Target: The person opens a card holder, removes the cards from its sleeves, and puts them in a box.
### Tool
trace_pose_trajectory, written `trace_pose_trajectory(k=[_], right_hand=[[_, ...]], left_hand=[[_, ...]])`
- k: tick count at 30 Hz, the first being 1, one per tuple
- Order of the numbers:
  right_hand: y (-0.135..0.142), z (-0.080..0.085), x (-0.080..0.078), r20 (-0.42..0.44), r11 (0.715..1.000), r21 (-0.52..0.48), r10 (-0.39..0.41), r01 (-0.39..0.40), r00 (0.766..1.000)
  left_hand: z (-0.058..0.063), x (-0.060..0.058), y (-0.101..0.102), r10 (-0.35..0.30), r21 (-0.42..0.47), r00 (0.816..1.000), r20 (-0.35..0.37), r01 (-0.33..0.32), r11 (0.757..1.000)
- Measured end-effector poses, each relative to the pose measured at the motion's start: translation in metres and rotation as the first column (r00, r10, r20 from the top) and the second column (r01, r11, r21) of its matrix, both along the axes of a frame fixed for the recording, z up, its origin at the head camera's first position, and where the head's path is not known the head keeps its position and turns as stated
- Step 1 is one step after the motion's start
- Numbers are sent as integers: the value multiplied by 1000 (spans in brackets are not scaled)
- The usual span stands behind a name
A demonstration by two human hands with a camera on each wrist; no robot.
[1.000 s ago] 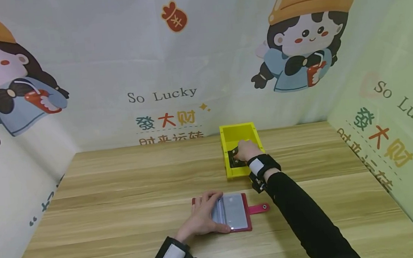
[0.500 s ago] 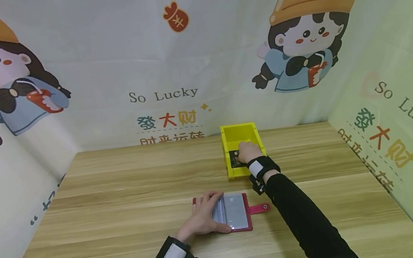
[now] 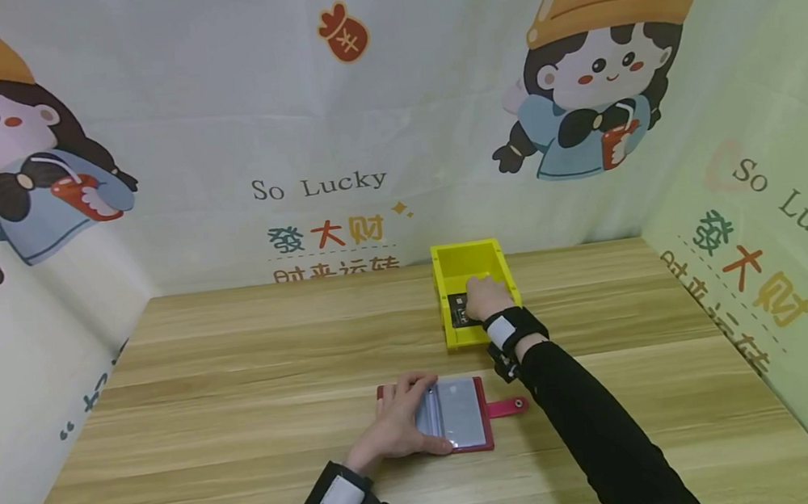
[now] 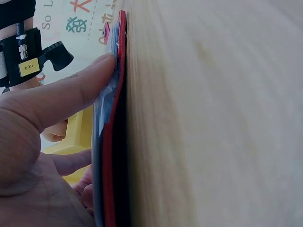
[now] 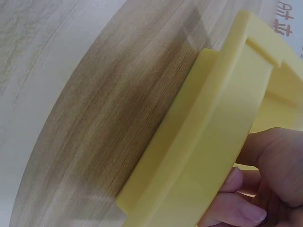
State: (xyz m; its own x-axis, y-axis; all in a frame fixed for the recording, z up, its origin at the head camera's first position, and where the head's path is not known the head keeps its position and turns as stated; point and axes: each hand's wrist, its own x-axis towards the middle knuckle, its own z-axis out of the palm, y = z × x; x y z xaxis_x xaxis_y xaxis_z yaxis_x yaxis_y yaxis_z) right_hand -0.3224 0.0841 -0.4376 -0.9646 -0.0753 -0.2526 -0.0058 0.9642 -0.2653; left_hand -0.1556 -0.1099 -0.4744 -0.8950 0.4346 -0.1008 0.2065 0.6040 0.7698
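A small red card holder (image 3: 485,431) with clear plastic sleeves lies spread on the wooden table. My left hand (image 3: 395,427) rests across its left side, fingers stretched over the top edge. The left thumb (image 4: 75,90) presses on the sleeves near the edge in the left wrist view. Beyond it, a yellow bin (image 3: 481,338) stands at the back of the table. My right hand (image 3: 489,298) reaches down inside, fingers bent, beside a black card-like piece (image 3: 458,312). In the right wrist view the bin's wall (image 5: 208,127) partly hides the fingers; I cannot tell whether they grip anything.
A pink snap strap (image 3: 507,408) sticks out rightward from the holder. Printed cloth (image 3: 319,130) hangs behind the table and along both sides. The right sleeve (image 3: 595,420) passes over the table to the right of the holder.
The black piece in the bin, raised at the right fingers a second ago, now lies flatter. The right hand has shifted only slightly; the left hand and card holder stay put.
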Motion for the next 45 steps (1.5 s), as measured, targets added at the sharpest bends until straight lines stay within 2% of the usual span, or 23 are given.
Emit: trace_pose_trajectory(k=[5,9,16,20,23,27,31,35,41,45], right_hand=[[5,3,4,-25,999,-28,30,-30,999],[10,15,12,-64,992,-98,73,-79,995],[24,36,39,-137,952,-280,87,-123,987],[32,38,60,-180,934,-321,103,-158,978],[35,33,78,-189,924,-326,144,-200,971],[33,21,102,-157,893,-368,215,-259,964],[30,5,116,-103,872,-398,266,-285,958],[30,-9,121,-83,858,-401,314,-320,946],[35,-22,118,-151,813,-366,429,-454,891],[38,-27,116,-151,799,-378,445,-468,883]], left_hand=[[-2,0,1,5,-4,1000,11,-5,1000],[-2,0,1,10,-15,1000,17,-10,1000],[-2,0,1,11,-15,1000,16,-11,1000],[-5,-2,0,0,4,1000,6,-1,1000],[-9,-4,-1,-10,14,1000,-18,10,1000],[-17,-5,-2,1,18,1000,-27,0,1000],[-21,-7,-1,11,28,1000,-26,-10,1000],[-14,-6,-2,1,25,1000,-16,0,1000],[-3,-1,-1,7,-6,1000,10,-6,1000],[0,0,0,13,-19,1000,13,-13,1000]])
